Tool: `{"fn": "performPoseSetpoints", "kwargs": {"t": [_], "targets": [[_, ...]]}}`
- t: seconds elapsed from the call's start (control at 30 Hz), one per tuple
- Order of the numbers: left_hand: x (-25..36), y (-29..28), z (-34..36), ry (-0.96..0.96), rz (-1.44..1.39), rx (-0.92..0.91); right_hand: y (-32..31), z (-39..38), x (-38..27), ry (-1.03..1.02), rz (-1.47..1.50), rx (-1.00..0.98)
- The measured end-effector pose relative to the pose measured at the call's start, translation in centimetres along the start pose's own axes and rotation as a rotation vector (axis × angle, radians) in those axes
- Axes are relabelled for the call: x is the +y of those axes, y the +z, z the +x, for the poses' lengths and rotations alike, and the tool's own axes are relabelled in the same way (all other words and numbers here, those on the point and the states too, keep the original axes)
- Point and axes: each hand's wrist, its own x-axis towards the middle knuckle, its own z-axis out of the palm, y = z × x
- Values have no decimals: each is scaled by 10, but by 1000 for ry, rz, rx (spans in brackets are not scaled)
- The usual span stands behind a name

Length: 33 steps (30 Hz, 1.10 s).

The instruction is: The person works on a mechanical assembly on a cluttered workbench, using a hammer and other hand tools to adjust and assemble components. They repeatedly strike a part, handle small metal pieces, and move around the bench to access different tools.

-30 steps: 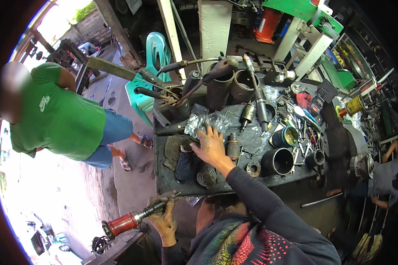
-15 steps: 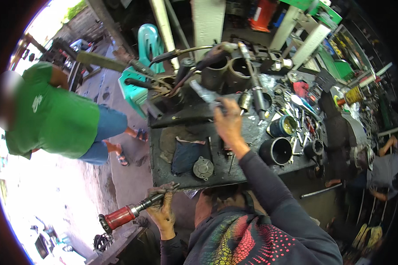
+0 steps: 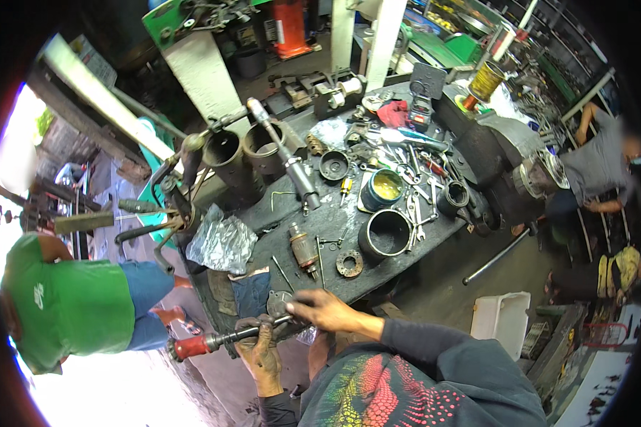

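Low in front of me, my left hand (image 3: 262, 359) is wrapped round a red armature-like part (image 3: 192, 347) with a long dark shaft, held nearly level past the bench's near edge. My right hand (image 3: 327, 311) has its fingers curled at the right end of that shaft and seems to pinch it. Just behind those fingers lies a round grey metal cover (image 3: 278, 302), partly hidden. On the bench beyond rest a copper-brown armature (image 3: 304, 250), a round flange (image 3: 349, 264) and thin rods. Left of them are a dark cloth bundle (image 3: 251, 292) and a crumpled clear plastic bag (image 3: 223, 240).
The black bench (image 3: 278, 213) carries an open dark cylinder (image 3: 388, 233), a blue tin (image 3: 382, 190), several wrenches (image 3: 419, 217) and tall dark pots (image 3: 226, 158). A person in green (image 3: 71, 302) is at left, another in grey (image 3: 605, 153) at far right. A white bin (image 3: 501, 317) stands right.
My right hand has come from over the bench back to the shaft in my left hand. The plastic bag now lies on the bench at left. My view has swung right.
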Motion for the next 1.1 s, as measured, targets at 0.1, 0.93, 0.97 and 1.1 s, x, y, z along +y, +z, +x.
{"fn": "performPoseSetpoints", "kwargs": {"t": [0.1,0.93,0.97,1.1], "targets": [[-14,14,7,-123,-78,-85,-15,-35,0,73,45,-42],[-62,94,40,-374,291,59,-74,-12,67,216,211,163],[-63,94,41,-382,307,52,-73,-12,68,202,185,192],[-64,94,44,-405,310,38,-71,-16,71,202,208,193]]}}
